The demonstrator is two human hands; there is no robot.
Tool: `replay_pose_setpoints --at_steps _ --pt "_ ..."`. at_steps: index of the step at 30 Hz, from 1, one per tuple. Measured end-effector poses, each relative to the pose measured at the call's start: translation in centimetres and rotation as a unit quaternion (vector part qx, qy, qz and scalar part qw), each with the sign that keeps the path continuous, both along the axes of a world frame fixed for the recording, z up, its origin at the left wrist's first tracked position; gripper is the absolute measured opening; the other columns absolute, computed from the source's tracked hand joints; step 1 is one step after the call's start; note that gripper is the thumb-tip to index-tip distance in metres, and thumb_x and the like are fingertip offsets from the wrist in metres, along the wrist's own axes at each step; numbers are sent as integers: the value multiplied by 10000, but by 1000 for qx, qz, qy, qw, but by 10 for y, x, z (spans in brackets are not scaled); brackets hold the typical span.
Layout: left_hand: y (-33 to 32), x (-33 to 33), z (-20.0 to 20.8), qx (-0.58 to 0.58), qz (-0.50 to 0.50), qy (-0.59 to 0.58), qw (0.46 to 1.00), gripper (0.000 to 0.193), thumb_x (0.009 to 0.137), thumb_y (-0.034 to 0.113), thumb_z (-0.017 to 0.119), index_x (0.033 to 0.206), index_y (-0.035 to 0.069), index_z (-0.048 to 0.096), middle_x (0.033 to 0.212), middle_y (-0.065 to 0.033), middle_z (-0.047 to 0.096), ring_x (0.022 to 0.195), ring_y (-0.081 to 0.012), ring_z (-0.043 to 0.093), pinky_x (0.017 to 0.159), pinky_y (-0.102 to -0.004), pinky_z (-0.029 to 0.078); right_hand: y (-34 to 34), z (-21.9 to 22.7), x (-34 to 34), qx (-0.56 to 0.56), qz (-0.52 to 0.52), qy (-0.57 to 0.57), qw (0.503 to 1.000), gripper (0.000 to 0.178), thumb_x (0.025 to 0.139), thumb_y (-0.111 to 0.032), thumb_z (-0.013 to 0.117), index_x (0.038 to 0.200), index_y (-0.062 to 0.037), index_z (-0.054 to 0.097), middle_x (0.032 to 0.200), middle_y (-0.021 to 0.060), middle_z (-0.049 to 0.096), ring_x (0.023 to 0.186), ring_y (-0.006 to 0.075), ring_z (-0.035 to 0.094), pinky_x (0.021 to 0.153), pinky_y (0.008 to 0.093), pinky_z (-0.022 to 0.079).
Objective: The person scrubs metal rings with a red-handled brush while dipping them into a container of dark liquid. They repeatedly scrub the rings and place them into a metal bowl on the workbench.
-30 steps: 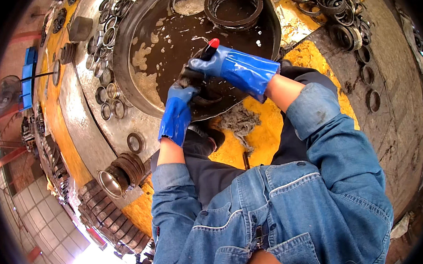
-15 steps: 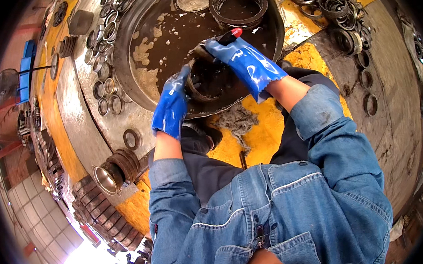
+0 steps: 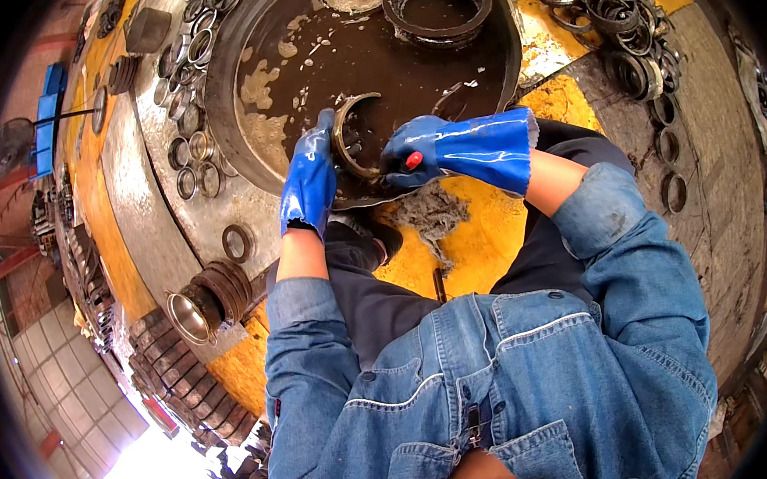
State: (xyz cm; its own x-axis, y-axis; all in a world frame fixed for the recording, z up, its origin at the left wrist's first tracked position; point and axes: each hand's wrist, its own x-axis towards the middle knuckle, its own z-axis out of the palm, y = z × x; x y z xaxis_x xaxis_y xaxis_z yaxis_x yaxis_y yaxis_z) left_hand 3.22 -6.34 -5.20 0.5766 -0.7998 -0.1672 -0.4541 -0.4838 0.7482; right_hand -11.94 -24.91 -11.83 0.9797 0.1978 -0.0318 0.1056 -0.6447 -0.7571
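Observation:
My left hand point(image 3: 311, 174), in a blue rubber glove, is closed on the left side of a metal ring point(image 3: 341, 141). The ring is tilted up over the near part of a wide round basin point(image 3: 222, 118) of dark, dirty liquid. In a matching glove, my right hand point(image 3: 415, 151) is wrapped round a tool that looks like a brush. Only its red handle end point(image 3: 414, 160) shows clearly; the working end is hidden behind the fingers, at the ring's lower right rim.
A thick dark ring point(image 3: 441, 36) stands at the basin's far side. Several metal rings lie left of the basin point(image 3: 192, 150), with a larger heap point(image 3: 611, 6) at the far right. Stacked rings point(image 3: 220, 293) lie nearer left. Grey fibrous waste point(image 3: 435, 214) sits between my legs.
My right hand has swung down and nearer with the brush, from the ring's upper right to its lower right side. My left hand keeps the ring, more of which now shows.

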Motion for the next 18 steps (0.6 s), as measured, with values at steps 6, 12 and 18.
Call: replay_pose_setpoints --at_steps 6,12,18 --pt "-24 9 -23 23 192 356 914 480 1023 391 649 1240 -35 684 1081 -97 740 873 -175 670 821 -325 532 -11 34 3 -88 -59 177 978 267 892 -398 725 998 -159 780 937 139 755 893 373 713 795 487 576" --pt "-22 23 -60 200 86 -2 976 644 919 493 672 1245 -62 675 1174 -283 728 1115 -385 713 954 -447 544 -8 81 -13 391 -351 311 792 394 918 -431 697 899 -40 739 792 81 717 642 159 637 580 325 468" --pt "-45 7 -33 303 107 -84 943 601 926 444 635 1306 -22 658 1295 -295 669 1235 -446 632 1053 -475 508 2 78 -3 217 -326 352 850 380 925 -406 679 1055 -58 758 855 132 735 810 258 692 725 374 538"
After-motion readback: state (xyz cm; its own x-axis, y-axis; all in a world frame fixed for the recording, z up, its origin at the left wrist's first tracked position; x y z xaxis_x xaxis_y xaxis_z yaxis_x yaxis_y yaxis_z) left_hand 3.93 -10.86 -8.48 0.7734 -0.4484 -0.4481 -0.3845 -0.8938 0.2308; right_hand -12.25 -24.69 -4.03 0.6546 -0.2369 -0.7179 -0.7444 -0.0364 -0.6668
